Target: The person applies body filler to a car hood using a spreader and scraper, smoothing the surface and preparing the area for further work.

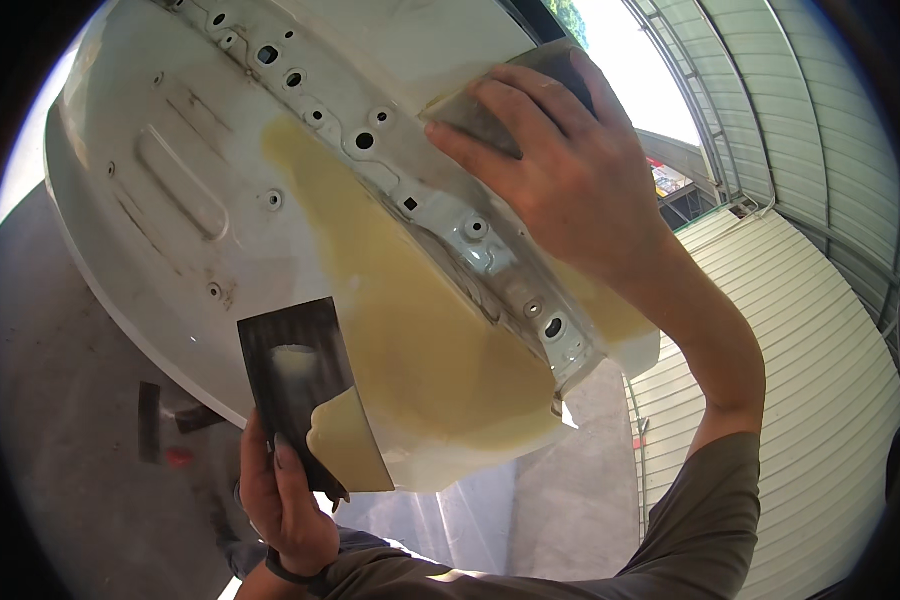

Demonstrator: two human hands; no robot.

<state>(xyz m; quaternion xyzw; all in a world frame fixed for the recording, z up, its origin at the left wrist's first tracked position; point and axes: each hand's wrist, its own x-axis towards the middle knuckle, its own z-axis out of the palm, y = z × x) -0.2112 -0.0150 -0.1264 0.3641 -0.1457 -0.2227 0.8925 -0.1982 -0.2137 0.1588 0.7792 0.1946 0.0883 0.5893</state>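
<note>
A large white vehicle body panel spans the view, its ribbed strip with several holes running diagonally. Smooth yellow body filler covers a long patch beside that strip. At the lower left my left hand grips a dark rectangular mixing board by its lower edge. A thick mound of pale yellow filler lies on the board's lower right corner. Up at the right, my right hand holds a flat grey spreader against the panel beyond the strip, fingers spread over it. The spreader's working edge is partly hidden.
Grey floor lies below the panel at left, with dark pieces and a small red object on it. Pale corrugated metal sheeting bounds the right side. A bright opening shows at the top right.
</note>
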